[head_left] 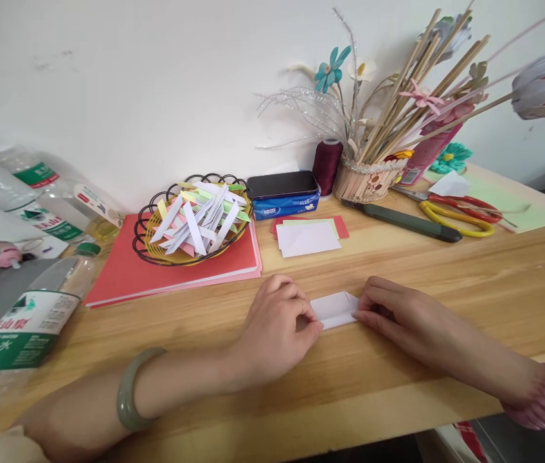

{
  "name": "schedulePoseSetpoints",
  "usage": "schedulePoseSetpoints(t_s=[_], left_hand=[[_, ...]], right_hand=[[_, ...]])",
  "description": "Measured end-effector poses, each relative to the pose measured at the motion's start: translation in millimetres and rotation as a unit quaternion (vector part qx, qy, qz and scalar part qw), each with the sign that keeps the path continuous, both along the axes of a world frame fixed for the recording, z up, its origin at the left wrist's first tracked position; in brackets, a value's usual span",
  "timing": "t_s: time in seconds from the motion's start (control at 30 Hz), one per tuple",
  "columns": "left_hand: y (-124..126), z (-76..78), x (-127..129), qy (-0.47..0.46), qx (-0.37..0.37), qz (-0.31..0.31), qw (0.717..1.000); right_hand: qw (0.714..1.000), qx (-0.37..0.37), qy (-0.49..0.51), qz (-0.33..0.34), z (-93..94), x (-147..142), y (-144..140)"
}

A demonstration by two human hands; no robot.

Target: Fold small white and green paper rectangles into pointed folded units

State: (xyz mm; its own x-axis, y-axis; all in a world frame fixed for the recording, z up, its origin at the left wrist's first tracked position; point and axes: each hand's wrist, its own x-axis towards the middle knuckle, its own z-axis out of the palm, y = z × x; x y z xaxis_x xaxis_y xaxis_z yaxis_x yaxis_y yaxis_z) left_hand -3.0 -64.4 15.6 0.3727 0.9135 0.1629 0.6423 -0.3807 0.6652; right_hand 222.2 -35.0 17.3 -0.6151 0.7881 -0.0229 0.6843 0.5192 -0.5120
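Observation:
A small white sheet of folded paper [334, 310] lies on the wooden table between my hands, with a crease along its front edge and an angled fold at its right corner. My left hand [279, 325] pinches the paper's left end between thumb and fingers. At the right end, my right hand [393, 315] is closed on the paper the same way. Behind the paper sits a short stack of cut paper rectangles [308, 239], white on top with green and red beneath. The fingertips of both hands are partly hidden behind the knuckles.
A basket [138, 241] of folded paper strips stands on red paper sheets [108, 273]. Behind are a phone [282, 184] on a blue tissue pack [286, 204], purple thread [327, 166] and a flower holder [366, 183]. Scissors [458, 225] and a green-handled tool [410, 222] lie right; plastic bottles [26, 321] left.

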Motion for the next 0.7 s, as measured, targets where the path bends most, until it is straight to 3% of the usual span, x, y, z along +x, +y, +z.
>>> schedulePoseSetpoints(t_s=[0.7], left_hand=[[2.8, -4.2, 6.3, 0.051, 0.037, 0.007, 0.998]], right_hand=[[0.988, 0.074, -0.130, -0.039, 2.9, -7.5, 2.2]])
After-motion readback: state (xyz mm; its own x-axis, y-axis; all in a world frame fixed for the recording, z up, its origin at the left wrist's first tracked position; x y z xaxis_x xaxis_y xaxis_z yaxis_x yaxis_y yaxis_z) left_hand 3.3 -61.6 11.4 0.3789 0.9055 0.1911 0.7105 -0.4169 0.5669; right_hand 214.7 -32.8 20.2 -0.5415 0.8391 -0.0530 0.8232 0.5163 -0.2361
